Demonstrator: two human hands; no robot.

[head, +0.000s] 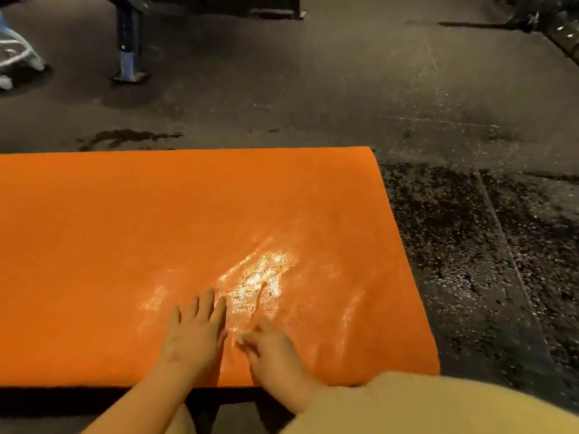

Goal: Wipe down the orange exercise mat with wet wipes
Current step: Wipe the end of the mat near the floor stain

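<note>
The orange exercise mat [156, 230] lies flat on the dark floor, and its right end stops near the middle of the view. A wet, shiny patch [260, 277] glistens on the mat just beyond my hands. My left hand [194, 333] rests flat on the mat with its fingers straight and together. Just to its right, my right hand [272, 349] is blurred, with its fingers curled down on the mat. A small pale bit of wet wipe [241, 337] shows at its fingertips; the rest of the wipe is hidden under the hand.
Speckled black rubber flooring [470, 261] lies to the right of the mat. A metal equipment leg [127, 48] stands at the back left, with a pale bundle [15, 57] at the far left edge. A dark frame [557, 29] sits at the top right. A wet stain [125, 137] marks the floor behind the mat.
</note>
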